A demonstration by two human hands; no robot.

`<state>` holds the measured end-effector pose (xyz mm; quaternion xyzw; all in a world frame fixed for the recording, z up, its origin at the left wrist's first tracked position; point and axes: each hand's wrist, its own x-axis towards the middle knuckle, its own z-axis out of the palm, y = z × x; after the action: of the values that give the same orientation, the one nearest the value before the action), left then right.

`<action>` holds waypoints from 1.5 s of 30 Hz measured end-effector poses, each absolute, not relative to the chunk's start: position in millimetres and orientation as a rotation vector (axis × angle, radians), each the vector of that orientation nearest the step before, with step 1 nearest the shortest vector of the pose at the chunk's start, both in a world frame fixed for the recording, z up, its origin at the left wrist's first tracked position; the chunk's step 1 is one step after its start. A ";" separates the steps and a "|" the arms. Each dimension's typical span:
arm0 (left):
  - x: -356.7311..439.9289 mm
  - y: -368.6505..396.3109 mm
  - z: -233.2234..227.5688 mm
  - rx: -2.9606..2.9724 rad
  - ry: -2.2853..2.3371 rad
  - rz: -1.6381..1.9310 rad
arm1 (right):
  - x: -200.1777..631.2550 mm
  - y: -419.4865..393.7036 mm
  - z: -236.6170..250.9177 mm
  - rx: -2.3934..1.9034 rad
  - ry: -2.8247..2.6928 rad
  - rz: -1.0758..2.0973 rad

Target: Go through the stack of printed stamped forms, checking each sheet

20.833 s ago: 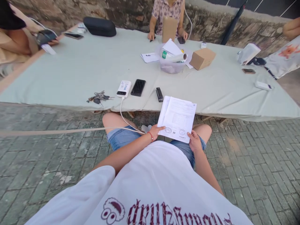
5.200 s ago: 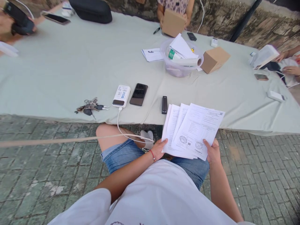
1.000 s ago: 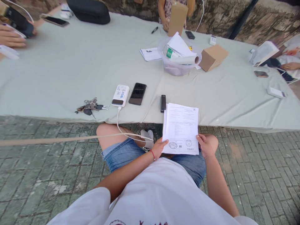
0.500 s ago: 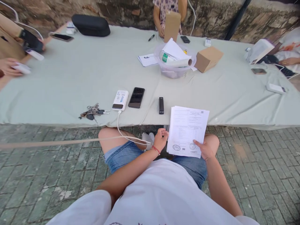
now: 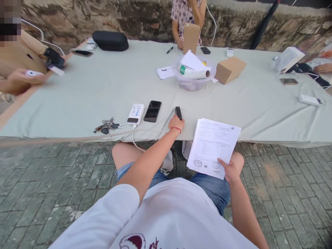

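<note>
My left hand [image 5: 176, 123] reaches over the table's near edge, its fingers closed on the near end of a small black stapler [image 5: 178, 111] that lies on the grey-green cloth. My right hand [image 5: 229, 170] holds a stack of printed papers [image 5: 214, 145] by its lower right corner, above my right knee. The sheets carry round stamps near the bottom and tilt slightly to the right. I sit in denim shorts with my knees under the table [image 5: 259, 114].
Left of the stapler lie a black phone [image 5: 152, 111], a white power bank [image 5: 135, 113] with a cable, and keys [image 5: 107, 125]. Farther back stand a clear bowl [image 5: 193, 81] with papers and a cardboard box [image 5: 229, 70]. Other people's hands [image 5: 23, 77] work at the left.
My left hand let go of the papers and moved up to the stapler on the table. The right hand alone now holds the stack, which shifted slightly right.
</note>
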<state>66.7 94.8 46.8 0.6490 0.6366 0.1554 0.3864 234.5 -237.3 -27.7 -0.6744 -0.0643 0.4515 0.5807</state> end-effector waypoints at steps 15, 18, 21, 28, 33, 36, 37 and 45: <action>85.7 155.2 45.1 1.608 1.651 0.668 | 236.3 -242.3 -16.7 -1.577 -0.144 0.833; 66.7 151.1 48.8 1.573 1.620 0.818 | 245.3 -219.3 -3.2 -1.538 -0.211 0.798; 47.3 148.2 57.1 1.521 1.346 0.887 | 252.5 -175.8 17.2 -1.506 -0.255 0.795; 23.2 144.6 94.5 1.531 0.498 0.734 | 241.5 -49.1 62.4 -1.313 -0.618 0.696; 14.8 150.7 111.5 1.466 0.401 0.789 | 227.3 -13.8 69.8 -1.263 -0.823 0.709; 3.4 153.6 103.9 1.467 0.483 0.796 | 226.3 -14.3 70.2 -1.319 -0.936 0.769; 0.0 153.7 99.6 1.472 0.528 0.791 | 227.3 -15.3 71.2 -1.357 -0.972 0.784; 2.3 146.1 85.7 1.559 0.557 0.667 | 234.1 -9.7 76.0 -1.459 -1.093 0.874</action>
<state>2.3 146.1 85.7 0.6799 0.2429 0.2910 0.6277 234.1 -9.7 76.0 -0.6114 -0.4582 0.3665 0.5310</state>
